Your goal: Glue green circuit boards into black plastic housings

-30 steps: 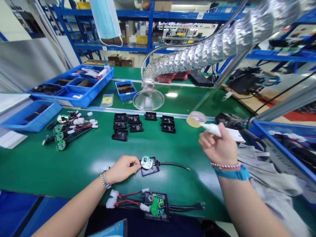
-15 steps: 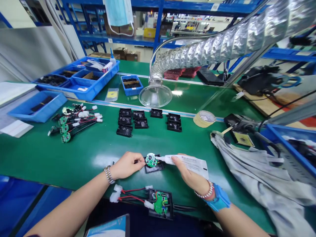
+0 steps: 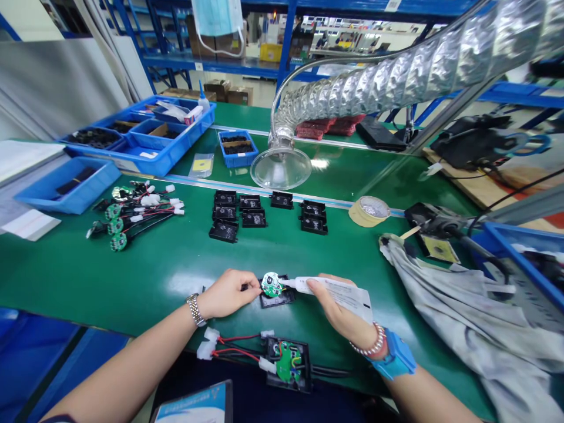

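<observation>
Near the front edge of the green counter [image 3: 132, 276], the left hand [image 3: 227, 294] pinches a round circuit board [image 3: 271, 285], steadying it above a black housing [image 3: 277, 299]. The right hand [image 3: 337, 305] grips a white adhesive tube [image 3: 308, 285], its nozzle [image 3: 284, 282] just beside the board.

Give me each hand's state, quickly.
Left hand: closed, holding a round green circuit board.
Right hand: closed, holding a white tube.

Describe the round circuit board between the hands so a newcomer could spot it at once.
On the green workbench, look along the near edge. The left hand holds a small round green circuit board over a black housing. Unlike the similar boards bunched further left, it has the nozzle of a white tube from the right hand at its edge.
</observation>
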`<state>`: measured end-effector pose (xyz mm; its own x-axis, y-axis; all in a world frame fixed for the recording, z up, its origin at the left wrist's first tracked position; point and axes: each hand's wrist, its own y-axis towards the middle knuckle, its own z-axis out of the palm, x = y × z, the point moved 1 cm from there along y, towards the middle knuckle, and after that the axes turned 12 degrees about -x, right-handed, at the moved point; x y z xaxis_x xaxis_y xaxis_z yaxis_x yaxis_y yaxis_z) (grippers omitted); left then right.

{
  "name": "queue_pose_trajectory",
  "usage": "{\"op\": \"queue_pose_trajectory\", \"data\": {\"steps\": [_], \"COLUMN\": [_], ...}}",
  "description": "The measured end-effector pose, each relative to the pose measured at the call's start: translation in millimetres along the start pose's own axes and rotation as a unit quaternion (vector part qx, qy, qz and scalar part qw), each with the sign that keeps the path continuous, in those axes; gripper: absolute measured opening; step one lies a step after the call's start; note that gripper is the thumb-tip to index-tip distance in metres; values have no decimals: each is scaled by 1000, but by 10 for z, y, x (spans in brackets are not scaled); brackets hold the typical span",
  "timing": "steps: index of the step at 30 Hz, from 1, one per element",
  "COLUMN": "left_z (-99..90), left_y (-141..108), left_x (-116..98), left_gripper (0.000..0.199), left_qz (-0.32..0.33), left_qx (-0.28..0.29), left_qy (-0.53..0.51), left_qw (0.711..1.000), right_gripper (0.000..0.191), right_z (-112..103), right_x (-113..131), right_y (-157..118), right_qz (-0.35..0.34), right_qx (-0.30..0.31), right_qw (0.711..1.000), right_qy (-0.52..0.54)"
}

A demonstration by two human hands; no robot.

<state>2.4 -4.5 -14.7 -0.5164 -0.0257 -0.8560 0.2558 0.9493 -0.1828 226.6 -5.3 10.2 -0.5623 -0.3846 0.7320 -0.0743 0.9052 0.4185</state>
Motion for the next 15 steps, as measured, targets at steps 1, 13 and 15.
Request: {"op": "queue_pose_trajectory", "data": {"steps": [1, 13, 15], "left_z": [0, -11, -11], "left_y": [-1, -7, -5], "left_x": [0, -22, -18], "left_gripper": [18, 17, 18], "left_qz": [1, 2, 3], "left_qx": [0, 0, 0], "left_qy": [1, -1, -3], "left_qw": [1000, 1000, 1000], "right_gripper": [36, 39, 38], "right_z": [-4, -23, -33], "right_x": [2, 174, 184], "right_y": [-3, 2, -2], "right_qz": [-12, -98, -105], "right_qx": [-1, 30, 34], "right_qw": [1000, 994, 994], "right_qy": [-3, -24, -20]}}
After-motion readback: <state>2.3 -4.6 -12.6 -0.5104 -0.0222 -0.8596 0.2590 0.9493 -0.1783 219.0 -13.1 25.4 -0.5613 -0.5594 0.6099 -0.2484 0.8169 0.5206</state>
